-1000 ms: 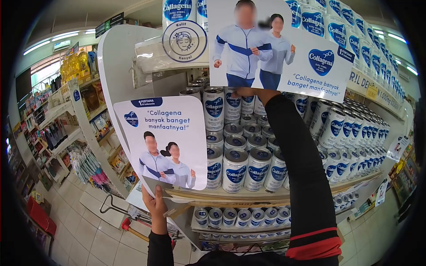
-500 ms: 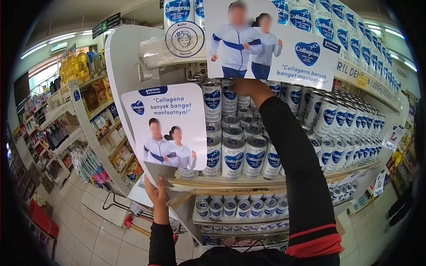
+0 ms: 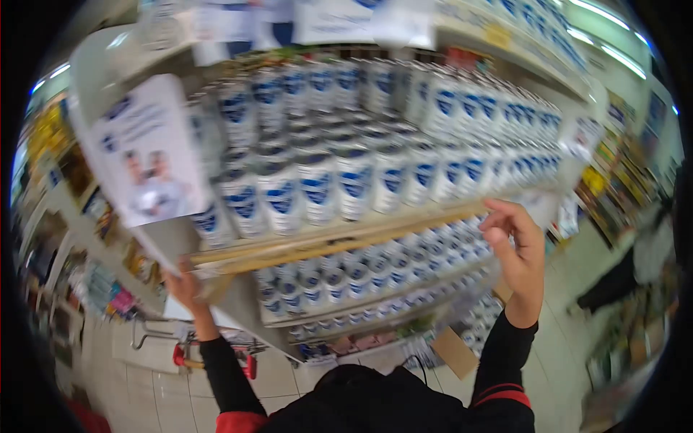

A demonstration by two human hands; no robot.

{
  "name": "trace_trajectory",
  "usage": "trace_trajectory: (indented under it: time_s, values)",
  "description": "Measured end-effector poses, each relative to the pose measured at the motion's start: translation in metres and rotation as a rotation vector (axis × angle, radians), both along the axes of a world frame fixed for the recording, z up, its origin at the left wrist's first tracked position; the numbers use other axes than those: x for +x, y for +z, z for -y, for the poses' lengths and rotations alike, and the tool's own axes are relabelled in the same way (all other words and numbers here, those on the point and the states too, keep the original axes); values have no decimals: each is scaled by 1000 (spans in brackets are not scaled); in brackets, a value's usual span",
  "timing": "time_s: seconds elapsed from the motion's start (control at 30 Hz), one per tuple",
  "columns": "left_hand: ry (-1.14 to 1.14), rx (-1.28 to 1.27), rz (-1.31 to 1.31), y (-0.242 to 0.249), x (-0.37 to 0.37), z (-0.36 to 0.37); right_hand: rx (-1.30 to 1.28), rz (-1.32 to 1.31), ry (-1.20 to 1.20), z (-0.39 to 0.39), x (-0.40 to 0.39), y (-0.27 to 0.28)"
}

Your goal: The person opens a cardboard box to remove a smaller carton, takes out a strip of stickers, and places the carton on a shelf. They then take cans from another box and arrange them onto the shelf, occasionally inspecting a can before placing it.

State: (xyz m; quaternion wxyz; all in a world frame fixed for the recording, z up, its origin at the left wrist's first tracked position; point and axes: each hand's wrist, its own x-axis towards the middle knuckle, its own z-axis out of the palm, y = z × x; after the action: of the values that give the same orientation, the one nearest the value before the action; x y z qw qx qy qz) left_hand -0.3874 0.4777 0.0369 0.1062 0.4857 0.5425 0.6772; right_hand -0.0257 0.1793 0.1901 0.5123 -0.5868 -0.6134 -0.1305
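My left hand [image 3: 186, 292] is at the left end of the shelf's [image 3: 375, 234] front edge; blur hides its grip. My right hand [image 3: 518, 252], loosely curled and empty, is near that edge's right part. White-and-blue cans [image 3: 317, 196] stand in rows behind it.

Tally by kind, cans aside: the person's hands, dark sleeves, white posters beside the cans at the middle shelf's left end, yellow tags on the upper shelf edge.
Hands (left hand, right hand): 2
Dark sleeves: 2
White poster: 1
Yellow tag: 1
Total: 6
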Motion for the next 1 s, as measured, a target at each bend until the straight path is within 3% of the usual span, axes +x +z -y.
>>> trace_trajectory:
  time_s: [0.07,0.1,0.17,0.2,0.27,0.37,0.47,0.53,0.6,0.63,0.67,0.73,0.83,0.87,0.93,1.0]
  values:
    - [-4,32,1,-7,-11,-11,107,-505,-41,53,38,-39]
    - [0,40,-24,-3,-11,-9,92,-527,-114,80,53,-58]
    - [17,155,-140,-10,-22,-18,10,-733,-525,128,77,-93]
    - [30,262,-231,-18,-31,-26,-3,-745,-564,147,87,-112]
    - [-300,402,76,-20,-29,-28,-10,-868,-753,179,105,-157]
    - [-327,297,238,4,-7,-3,-143,-929,-864,210,136,-236]
    - [-325,305,300,-3,-21,-17,-328,-990,-914,205,153,-283]
    - [-258,250,278,-1,-24,-13,-460,-857,-765,187,159,-309]
    - [-385,430,78,-28,-65,-46,-513,-785,-680,161,155,-323]
    - [-459,316,296,-29,-69,-47,-553,-708,-603,144,151,-324]
    - [-434,323,287,-32,-73,-49,-631,-709,-577,131,147,-322]
    - [-522,299,308,-43,-83,-57,-714,-381,-536,115,153,-350]
    - [-559,337,326,-57,-97,-63,-998,-225,-686,90,144,-359]
    - [-568,365,337,-58,-100,-61,-1025,-364,-739,81,141,-360]
    - [-108,275,-45,-7,-26,-4,-1159,-286,-905,69,136,-354]
    - [-297,282,156,-7,-22,0,-1181,-282,-975,62,132,-353]
